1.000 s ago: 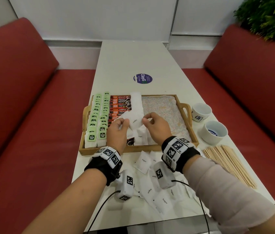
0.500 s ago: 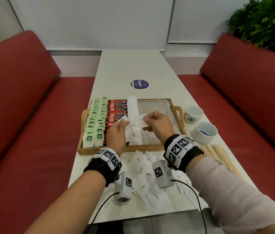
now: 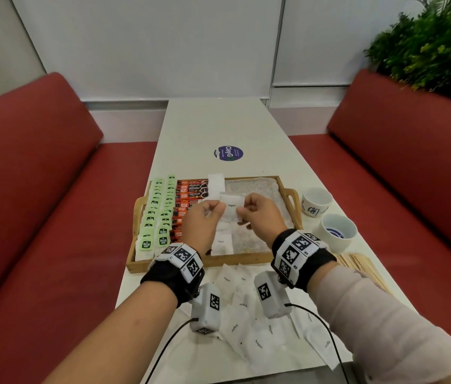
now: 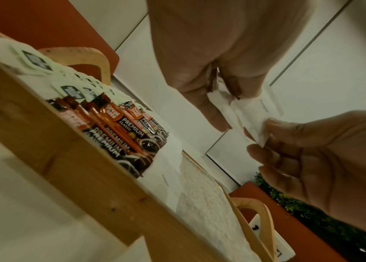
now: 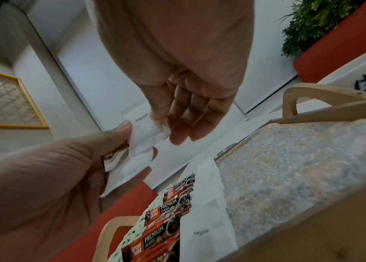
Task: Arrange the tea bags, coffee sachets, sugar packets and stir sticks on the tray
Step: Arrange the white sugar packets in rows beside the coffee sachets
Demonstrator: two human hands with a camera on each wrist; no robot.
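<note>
White paper sugar packets [image 3: 231,211] are held above the middle of the tray [image 3: 196,261], pinched between both hands. The left hand [image 3: 201,223] has its thumb and curled fingers closed on the left end of a small stack, and the right hand [image 3: 260,217] nips the right edge of the front packet between thumb and forefinger, probably so that one packet can be peeled off the stack and laid down singly. The word "Sugar" is turned toward the head camera.

Below the hands, a column of sugar packets [image 3: 220,239] has already been laid on the tray, running from its far edge toward its near edge, just beside the coffee sachets [image 3: 189,196]. The sachets are overlapped in a row so that each label shows, and the green-tagged tea bags [image 3: 156,214] are overlapped in two columns along the tray's left edge. The right half of the tray liner is bare, seemingly kept for what remains.

More sugar packets [image 3: 257,328] lie scattered on the table [image 3: 229,126] along its near edge, so this step is judged to be partly done. The stir sticks [image 3: 362,263] are piled at the table's right edge, off the tray and untouched. Two white cups [image 3: 326,214] stand on the table just beyond the tray's right handle.
</note>
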